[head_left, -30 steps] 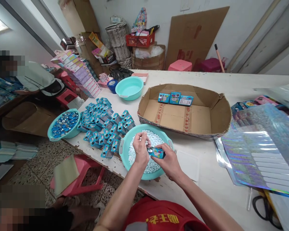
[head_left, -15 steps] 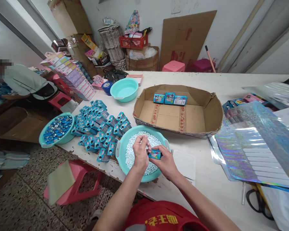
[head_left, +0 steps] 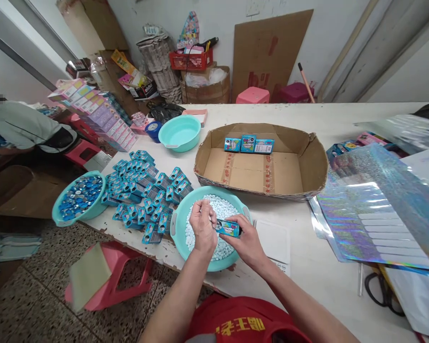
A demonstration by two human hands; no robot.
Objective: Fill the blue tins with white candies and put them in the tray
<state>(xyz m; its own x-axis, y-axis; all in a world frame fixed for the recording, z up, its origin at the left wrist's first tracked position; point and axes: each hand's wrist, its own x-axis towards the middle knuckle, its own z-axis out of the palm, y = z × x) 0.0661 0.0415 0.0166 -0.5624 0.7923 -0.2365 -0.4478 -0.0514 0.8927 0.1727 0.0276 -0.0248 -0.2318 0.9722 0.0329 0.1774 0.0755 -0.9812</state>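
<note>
My right hand [head_left: 248,240] grips a small blue candy box [head_left: 229,228] printed "Caramelo Macizo", holding it lengthwise over a turquoise basin [head_left: 177,209]. White candies [head_left: 221,206] fill the basin. My left hand [head_left: 203,226] is curled closed above them, its fingertips close to the box's left end; what lies inside its fingers is hidden. To the left, many similar blue boxes [head_left: 143,186] stand grouped on the table, several with a round opening showing on top. Three more boxes [head_left: 248,144] lean against the far wall inside a cut-down cardboard carton [head_left: 210,166].
A basin of blue and silver discs [head_left: 102,202] sits at the table's left edge; another turquoise basin [head_left: 164,133] stands behind the boxes. Shiny holographic sheets [head_left: 350,209] and scissors [head_left: 382,290] lie right. A pink stool [head_left: 125,281] stands below. Another person [head_left: 25,126] is at far left.
The box has turned slightly, and more of its left end now shows. My left hand has shifted a little left, away from the box. The whole view has moved slightly.
</note>
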